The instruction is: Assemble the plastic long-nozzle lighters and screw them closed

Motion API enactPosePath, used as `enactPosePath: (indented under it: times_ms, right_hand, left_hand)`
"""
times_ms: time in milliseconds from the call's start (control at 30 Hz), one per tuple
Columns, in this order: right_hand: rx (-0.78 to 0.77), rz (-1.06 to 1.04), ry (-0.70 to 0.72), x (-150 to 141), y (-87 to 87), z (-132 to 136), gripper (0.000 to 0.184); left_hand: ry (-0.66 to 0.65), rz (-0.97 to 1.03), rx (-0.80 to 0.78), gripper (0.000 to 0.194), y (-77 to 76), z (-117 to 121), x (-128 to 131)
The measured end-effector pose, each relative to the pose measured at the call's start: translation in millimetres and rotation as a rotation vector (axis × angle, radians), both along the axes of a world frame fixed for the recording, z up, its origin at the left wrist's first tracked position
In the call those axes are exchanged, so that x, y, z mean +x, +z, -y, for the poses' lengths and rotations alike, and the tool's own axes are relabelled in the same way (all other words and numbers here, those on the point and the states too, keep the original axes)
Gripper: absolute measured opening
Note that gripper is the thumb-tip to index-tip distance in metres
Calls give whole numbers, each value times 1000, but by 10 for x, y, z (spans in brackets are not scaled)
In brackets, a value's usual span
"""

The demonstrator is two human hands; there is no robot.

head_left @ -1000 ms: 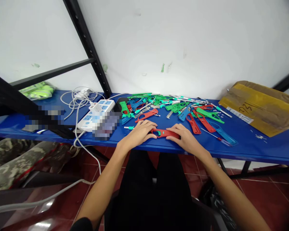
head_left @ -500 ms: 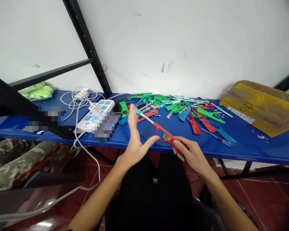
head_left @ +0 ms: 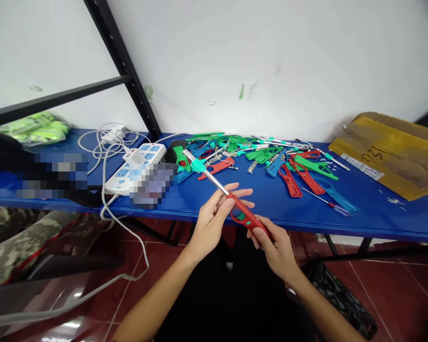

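Note:
A red long-reach lighter (head_left: 248,214) is held up slantwise between my hands. Its metal tube points up and left, with a teal collar (head_left: 199,165) near the tip and a green trigger in the handle. My right hand (head_left: 276,244) wraps round the handle's lower end. Where the tube meets the handle, my left hand (head_left: 216,218) pinches it with the thumb, some of the fingers stretched out behind. Behind lie lighter parts in a heap: green shells (head_left: 264,154), a red shell (head_left: 289,180), a blue shell (head_left: 337,197) and metal tubes. A screwdriver (head_left: 330,204) rests beside the blue shell.
On the blue table (head_left: 378,221), a power strip (head_left: 137,166) with tangled white cables stands left, a blurred phone-like slab in front of it. A taped cardboard box (head_left: 395,156) sits at right. A black metal post (head_left: 128,71) rises behind. Camouflage-clad legs (head_left: 17,242) show at lower left.
My left hand has come down from the lighter's tip and closed on the base of the tube. The lighter has shifted slightly left and down, and the view has moved a little.

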State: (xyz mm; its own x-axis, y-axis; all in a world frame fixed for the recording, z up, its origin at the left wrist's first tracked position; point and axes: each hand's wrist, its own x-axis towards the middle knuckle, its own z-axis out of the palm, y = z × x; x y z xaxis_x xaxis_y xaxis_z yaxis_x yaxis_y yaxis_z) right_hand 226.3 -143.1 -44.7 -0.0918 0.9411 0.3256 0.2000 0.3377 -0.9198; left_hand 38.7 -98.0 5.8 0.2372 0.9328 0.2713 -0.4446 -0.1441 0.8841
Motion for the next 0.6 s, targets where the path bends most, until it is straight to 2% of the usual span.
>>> enactPosePath:
  times_ms: [100,233,433,600]
  right_hand:
    - [118,89,-83,18,-49,7,25]
    - [215,139,-151,7,-17,41,25]
    - [176,148,-176,1,43,112,26]
    - [174,136,-142,19,7,130,30]
  left_hand:
    - [-73,30,-2,32,-55,-16,-52]
    - [-170,88,9,25,-123,-34,-65]
    - [-221,117,-9,32,-181,-44,-69]
    - [-153,66,67,21,-254,4,-69]
